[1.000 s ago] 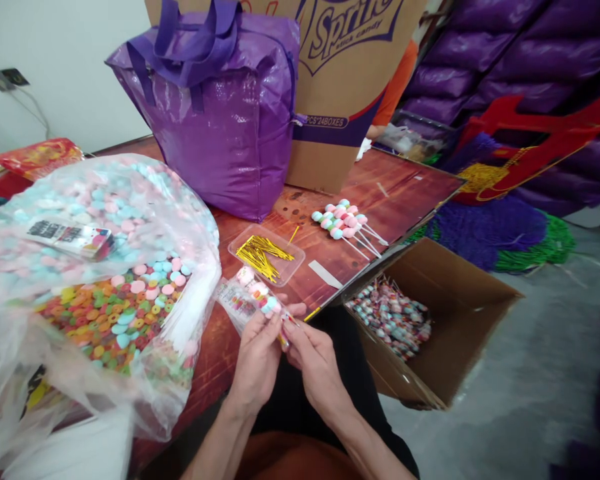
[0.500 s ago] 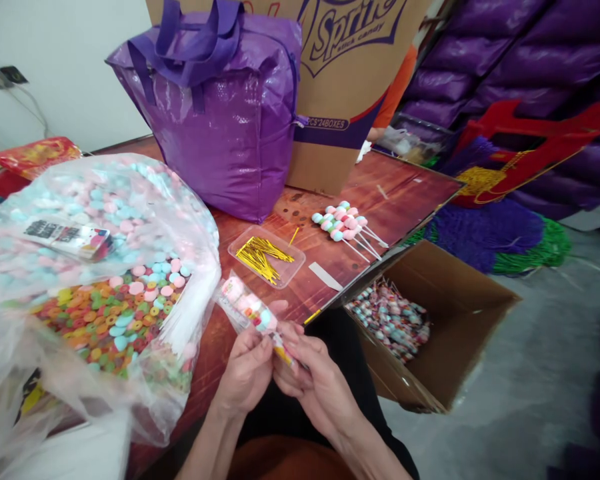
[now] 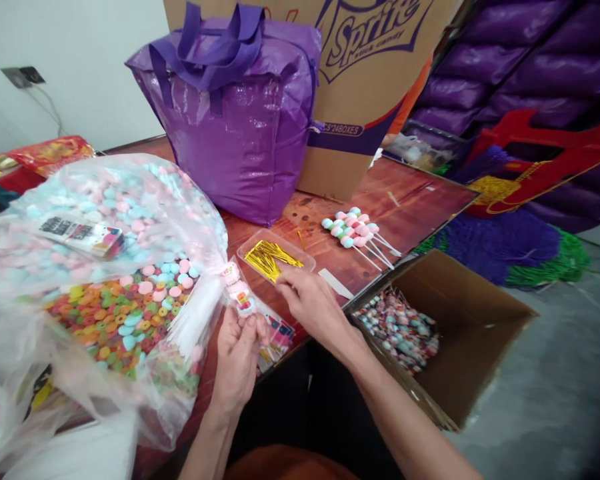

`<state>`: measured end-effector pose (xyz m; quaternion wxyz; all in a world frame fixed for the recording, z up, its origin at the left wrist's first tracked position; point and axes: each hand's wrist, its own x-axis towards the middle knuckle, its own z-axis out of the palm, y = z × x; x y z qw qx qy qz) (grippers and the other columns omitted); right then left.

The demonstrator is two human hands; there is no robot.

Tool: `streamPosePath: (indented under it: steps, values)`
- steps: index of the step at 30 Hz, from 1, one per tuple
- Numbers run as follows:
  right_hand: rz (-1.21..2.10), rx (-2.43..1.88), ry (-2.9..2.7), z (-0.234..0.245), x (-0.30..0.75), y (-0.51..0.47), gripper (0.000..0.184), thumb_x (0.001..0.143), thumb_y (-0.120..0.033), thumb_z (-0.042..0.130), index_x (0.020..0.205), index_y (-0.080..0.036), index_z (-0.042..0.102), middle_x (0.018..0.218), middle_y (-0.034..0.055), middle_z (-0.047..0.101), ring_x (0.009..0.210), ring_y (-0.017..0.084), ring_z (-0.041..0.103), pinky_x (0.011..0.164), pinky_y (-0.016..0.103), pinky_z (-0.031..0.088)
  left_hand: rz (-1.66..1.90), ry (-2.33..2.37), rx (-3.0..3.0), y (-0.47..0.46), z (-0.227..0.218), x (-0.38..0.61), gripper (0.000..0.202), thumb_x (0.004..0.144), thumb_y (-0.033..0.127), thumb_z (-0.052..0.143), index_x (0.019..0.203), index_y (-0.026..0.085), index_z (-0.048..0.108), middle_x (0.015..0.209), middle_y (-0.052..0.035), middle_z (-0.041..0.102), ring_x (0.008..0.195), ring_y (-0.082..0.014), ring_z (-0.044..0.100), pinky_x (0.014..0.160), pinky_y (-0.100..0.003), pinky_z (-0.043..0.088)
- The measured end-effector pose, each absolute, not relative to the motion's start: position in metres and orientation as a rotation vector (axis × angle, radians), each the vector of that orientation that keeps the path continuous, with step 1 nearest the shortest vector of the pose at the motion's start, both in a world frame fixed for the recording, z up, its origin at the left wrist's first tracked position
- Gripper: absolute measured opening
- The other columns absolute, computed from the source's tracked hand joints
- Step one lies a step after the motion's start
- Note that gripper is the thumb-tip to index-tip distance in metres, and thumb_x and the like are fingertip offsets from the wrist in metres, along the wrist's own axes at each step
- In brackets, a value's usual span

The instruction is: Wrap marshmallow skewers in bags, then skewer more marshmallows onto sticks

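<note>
Left hand [image 3: 237, 350] pinches the candy stick [image 3: 240, 297] by the table [image 3: 410, 200] edge, right hand [image 3: 313, 307] fingers at the gold ties [image 3: 267, 257] in the tray [image 3: 307, 262], grip unclear; risk: the one-handed pinch slips and its sleeve [image 3: 279, 332] slides off.

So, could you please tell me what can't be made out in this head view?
Head view:
- Whether the right hand has pinched a gold tie: its fingers cover the spot.
- Lower end of the candy stick: inside the left hand.
- Contents of the purple bag: it is closed.
- Print on the carton: cut off by the top edge.
</note>
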<state>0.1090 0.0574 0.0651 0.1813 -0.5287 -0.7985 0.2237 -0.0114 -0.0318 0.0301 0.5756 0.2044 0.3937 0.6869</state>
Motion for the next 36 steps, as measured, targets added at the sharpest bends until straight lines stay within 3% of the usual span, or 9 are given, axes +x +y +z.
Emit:
streamPosePath:
  steps: [3, 7, 11, 17, 20, 24, 29, 36]
  values:
    - [0.316, -1.851, -2.366, 0.06, 0.092, 0.087, 0.029, 0.1, -0.02, 0.043, 0.104, -0.014, 0.071, 0.104, 0.016, 0.072, 0.097, 0.026, 0.068, 0.076, 0.03, 0.045, 1.567, 0.905, 0.379, -0.033, 0.023, -0.01, 0.036, 0.074, 0.033, 0.085, 0.081, 0.018, 0.053, 0.064, 0.0055, 0.054, 0.053, -0.004, 0.043, 0.055, -0.018, 0.036]
    - [0.354, -1.92, -2.539, 0.048, 0.079, 0.106, 0.029, 0.1, -0.026, 0.047, 0.105, -0.011, 0.07, 0.099, 0.0205, 0.073, 0.097, 0.03, 0.07, 0.079, 0.035, 0.048, 1.499, 0.784, 0.128, -0.031, 0.015, -0.013, 0.042, 0.063, 0.026, 0.091, 0.081, 0.016, 0.054, 0.065, 0.0074, 0.053, 0.049, -0.0003, 0.037, 0.053, -0.015, 0.035]
    - [0.382, -1.904, -2.587, 0.038, 0.08, 0.106, 0.03, 0.099, -0.016, 0.041, 0.114, -0.012, 0.067, 0.102, 0.0195, 0.073, 0.099, 0.029, 0.07, 0.079, 0.034, 0.047, 1.517, 0.731, -0.012, -0.026, 0.011, -0.019, 0.039, 0.063, 0.022, 0.092, 0.084, 0.014, 0.059, 0.068, 0.0072, 0.053, 0.048, 0.0007, 0.036, 0.054, -0.016, 0.039]
    - [0.401, -1.915, -2.617, 0.041, 0.092, 0.1, 0.028, 0.1, -0.023, 0.042, 0.113, -0.017, 0.065, 0.101, 0.0152, 0.075, 0.098, 0.028, 0.071, 0.075, 0.031, 0.045, 1.491, 0.758, 0.003, -0.024, 0.014, -0.018, 0.04, 0.064, 0.023, 0.091, 0.094, 0.011, 0.068, 0.07, 0.005, 0.054, 0.051, -0.0002, 0.038, 0.052, -0.016, 0.038]
    - [0.398, -1.901, -2.625, 0.047, 0.097, 0.097, 0.029, 0.099, -0.018, 0.038, 0.112, -0.017, 0.064, 0.101, 0.0144, 0.076, 0.098, 0.028, 0.072, 0.072, 0.03, 0.044, 1.489, 0.79, 0.045, -0.023, 0.016, -0.016, 0.043, 0.062, 0.026, 0.092, 0.095, 0.009, 0.069, 0.07, 0.0042, 0.054, 0.051, 0.0003, 0.038, 0.05, -0.014, 0.035]
    - [0.395, -1.866, -2.63, 0.052, 0.101, 0.094, 0.029, 0.096, -0.013, 0.04, 0.11, -0.019, 0.065, 0.101, 0.0124, 0.076, 0.097, 0.027, 0.072, 0.071, 0.029, 0.043, 1.533, 0.833, 0.089, -0.022, 0.017, -0.015, 0.038, 0.064, 0.027, 0.091, 0.089, 0.01, 0.067, 0.069, 0.0038, 0.054, 0.05, 0.0004, 0.035, 0.049, -0.014, 0.031]
    - [0.308, -1.91, -2.563, 0.051, 0.1, 0.09, 0.031, 0.1, -0.013, 0.035, 0.119, -0.013, 0.059, 0.095, 0.0173, 0.075, 0.092, 0.028, 0.073, 0.071, 0.029, 0.044, 1.589, 0.897, 0.152, -0.019, 0.017, -0.015, 0.036, 0.066, 0.03, 0.089, 0.08, 0.012, 0.06, 0.066, 0.0039, 0.053, 0.05, -0.0003, 0.033, 0.048, -0.014, 0.027]
    - [0.241, -1.906, -2.52, 0.048, 0.098, 0.088, 0.027, 0.1, -0.012, 0.038, 0.12, -0.014, 0.057, 0.102, 0.0164, 0.074, 0.09, 0.028, 0.073, 0.066, 0.029, 0.042, 1.665, 0.976, 0.183, -0.016, 0.017, -0.012, 0.042, 0.065, 0.031, 0.088, 0.086, 0.018, 0.055, 0.063, 0.0056, 0.054, 0.048, -0.0013, 0.033, 0.047, -0.014, 0.025]
